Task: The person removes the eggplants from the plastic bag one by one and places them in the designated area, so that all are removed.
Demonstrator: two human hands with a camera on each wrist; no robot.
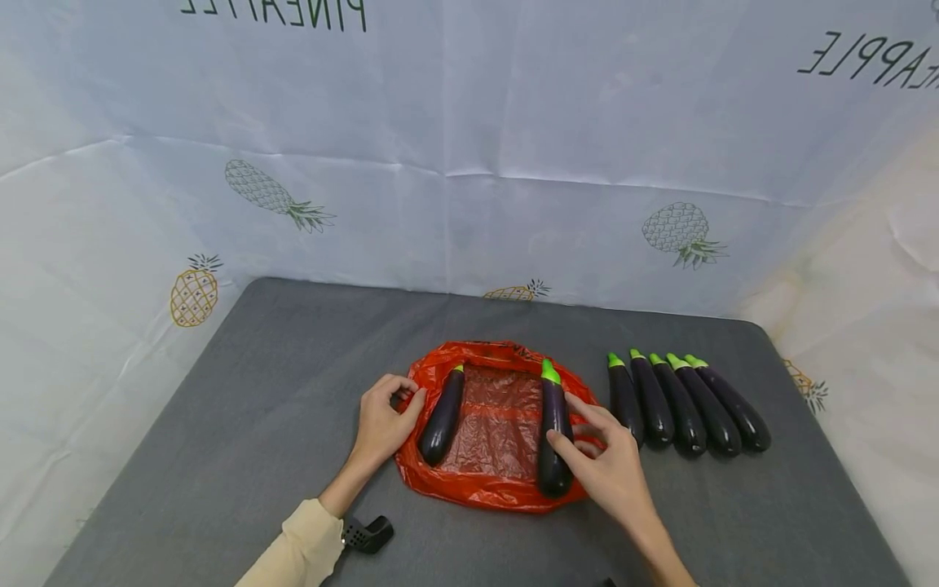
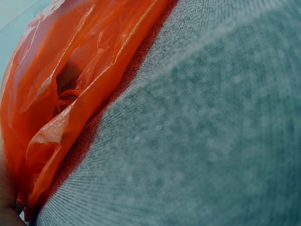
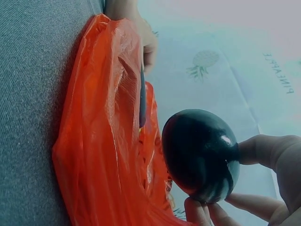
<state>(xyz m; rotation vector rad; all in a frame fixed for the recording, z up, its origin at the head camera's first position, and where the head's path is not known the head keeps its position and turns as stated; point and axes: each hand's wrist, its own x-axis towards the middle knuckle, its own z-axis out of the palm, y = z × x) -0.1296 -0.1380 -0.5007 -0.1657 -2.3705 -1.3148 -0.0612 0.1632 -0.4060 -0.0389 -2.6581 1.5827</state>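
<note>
A red plastic bag (image 1: 487, 495) lies on the table with its mouth spread wide. Inside, along its left side, rests one dark purple eggplant (image 1: 444, 420). At the bag's left rim my left hand (image 1: 385, 417) pinches the plastic between thumb and fingers; the left wrist view catches only a sliver of that hand beside the bag (image 2: 42, 94). My right hand (image 1: 610, 465) grips a second eggplant (image 1: 554, 428) by its body over the bag's right side, green stem end pointing away. Its rounded bottom (image 3: 200, 155) shows between thumb and fingers, above the rim.
Several more eggplants (image 1: 688, 414) lie side by side in a row on the grey table (image 1: 330, 350), right of the bag. A black strap piece (image 1: 370, 534) juts out by the left wrist. Behind the table hangs a white pineapple-print cloth (image 1: 455, 228).
</note>
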